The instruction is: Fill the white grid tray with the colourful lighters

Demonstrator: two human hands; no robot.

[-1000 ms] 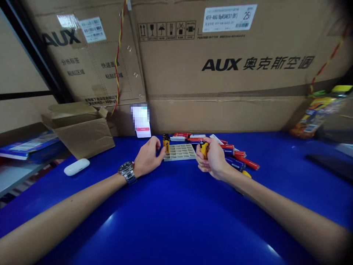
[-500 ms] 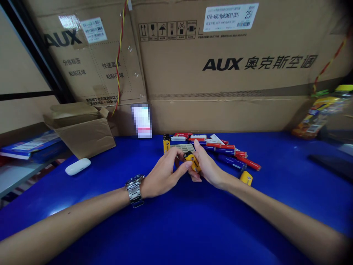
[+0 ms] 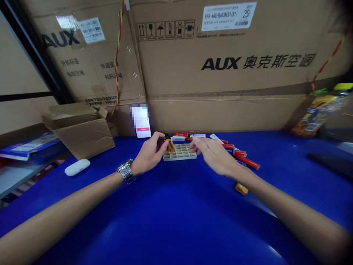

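My left hand [image 3: 147,152], with a metal watch on its wrist, pinches a yellow-and-black battery [image 3: 170,145] at the left end of a pale gridded tray [image 3: 180,157]. The battery leans to one side; its lower end is at the tray's compartments. Over the tray's right end is my right hand [image 3: 216,154], its fingers curled together. Whatever they may hold is hidden. Red, blue and white batteries [image 3: 249,163] lie in a loose heap behind and right of that hand. A small yellow piece [image 3: 242,188] lies beside my right forearm.
A lit phone [image 3: 142,123] leans on the large cardboard box [image 3: 220,114] at the back. To the left are an open small carton [image 3: 85,132] and a white rounded case [image 3: 77,167]. A bottle [image 3: 317,114] and a dark flat object [image 3: 331,165] are at the right.
My hands have moved apart from their joint hold on the yellow-and-black battery. The left went left to the tray's end; the right is over its right end. The yellow piece has shifted nearer me.
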